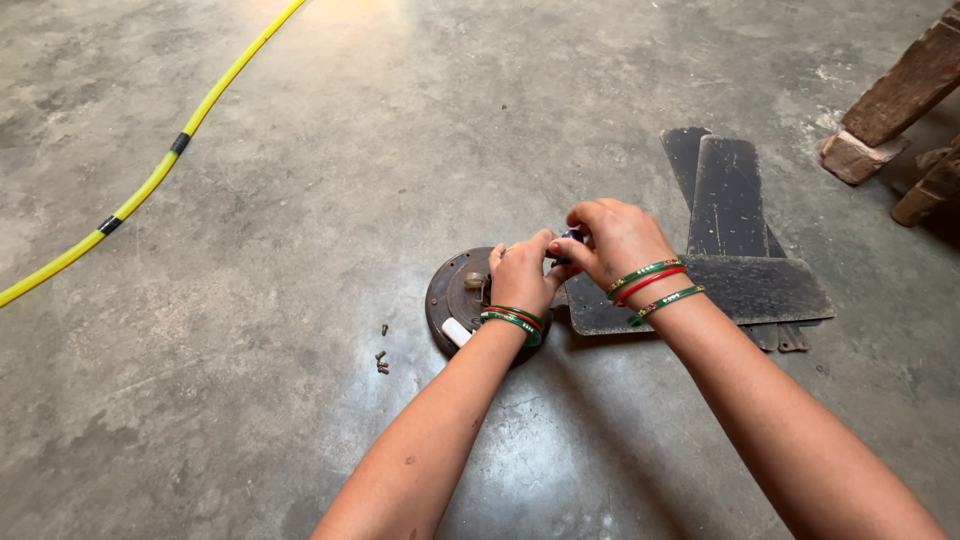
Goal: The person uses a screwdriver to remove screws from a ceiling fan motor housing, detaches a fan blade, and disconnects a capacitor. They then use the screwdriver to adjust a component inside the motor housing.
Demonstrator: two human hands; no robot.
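while both hands meet, right hand (612, 240) grip pinches small dark tool (571, 237), round motor disc (460, 295) under left hand (520, 275) grip, closure unclear

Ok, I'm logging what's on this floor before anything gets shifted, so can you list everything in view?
round metal disc: one, dark brown, on the floor under the hands
fan blades: several, the exact number unclear, dark, stacked flat right of the disc
screws: a few, small, loose on the floor left of the disc
hose: one, yellow with black bands, across the upper left
wooden pieces: brown, upper right corner
floor: grey concrete
bangles: green and red, on both wrists
left hand: over the disc
right hand: closed on a small dark thing, kind unclear
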